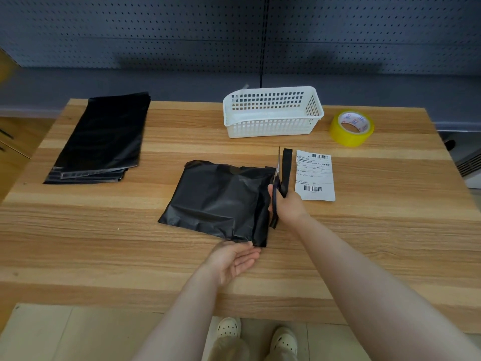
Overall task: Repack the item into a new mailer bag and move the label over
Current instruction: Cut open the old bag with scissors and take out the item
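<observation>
A filled black mailer bag [218,199] lies crumpled at the table's middle. My right hand [287,204] grips scissors [278,178] at the bag's right edge, blades pointing away from me, with a cut black strip [287,169] standing up beside them. My left hand [235,259] rests palm up at the bag's near corner, fingers apart, touching its edge. A white shipping label [315,175] with barcodes lies flat just right of the scissors. A stack of flat new black mailer bags [104,139] sits at the far left.
An empty white plastic basket [273,126] stands at the back centre. A yellow roll of tape [351,128] sits to its right. The wooden table [364,243] ends near my feet; a grey pegboard wall rises behind.
</observation>
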{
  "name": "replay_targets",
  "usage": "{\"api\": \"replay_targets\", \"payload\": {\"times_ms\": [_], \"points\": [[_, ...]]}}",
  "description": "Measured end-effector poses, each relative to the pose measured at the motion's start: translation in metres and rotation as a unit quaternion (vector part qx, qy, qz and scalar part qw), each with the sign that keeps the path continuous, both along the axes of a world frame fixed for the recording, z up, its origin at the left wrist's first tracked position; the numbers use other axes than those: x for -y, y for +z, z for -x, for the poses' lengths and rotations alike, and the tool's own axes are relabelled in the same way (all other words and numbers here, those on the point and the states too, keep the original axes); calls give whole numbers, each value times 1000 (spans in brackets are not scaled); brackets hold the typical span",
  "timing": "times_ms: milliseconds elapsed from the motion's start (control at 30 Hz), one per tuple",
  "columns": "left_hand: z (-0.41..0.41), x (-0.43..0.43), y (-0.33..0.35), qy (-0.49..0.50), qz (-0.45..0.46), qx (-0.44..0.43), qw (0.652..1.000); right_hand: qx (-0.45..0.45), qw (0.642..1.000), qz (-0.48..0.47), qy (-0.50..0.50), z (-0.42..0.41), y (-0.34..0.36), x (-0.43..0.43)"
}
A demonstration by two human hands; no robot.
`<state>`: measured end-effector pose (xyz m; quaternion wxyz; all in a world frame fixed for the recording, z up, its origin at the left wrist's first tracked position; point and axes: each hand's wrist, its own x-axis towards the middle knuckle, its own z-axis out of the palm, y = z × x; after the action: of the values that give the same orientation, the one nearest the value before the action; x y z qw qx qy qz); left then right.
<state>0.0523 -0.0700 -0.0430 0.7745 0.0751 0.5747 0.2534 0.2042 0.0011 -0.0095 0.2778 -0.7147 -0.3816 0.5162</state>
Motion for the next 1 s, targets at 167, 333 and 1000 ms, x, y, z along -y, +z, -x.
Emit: {"api": "replay_targets", "payload": {"times_ms": [167, 333, 1000], "points": [[0, -1, -2, -1, -5, -6, 1000, 66, 997, 6, 31, -8, -7, -3], [-2, -3, -4, 0, -4, -14, 1000, 162, 985, 49, 44, -22, -9, 8], [-1, -3, -4, 22, -5, -8, 1000, 284, 956, 35, 68, -25, -11, 18]]}}
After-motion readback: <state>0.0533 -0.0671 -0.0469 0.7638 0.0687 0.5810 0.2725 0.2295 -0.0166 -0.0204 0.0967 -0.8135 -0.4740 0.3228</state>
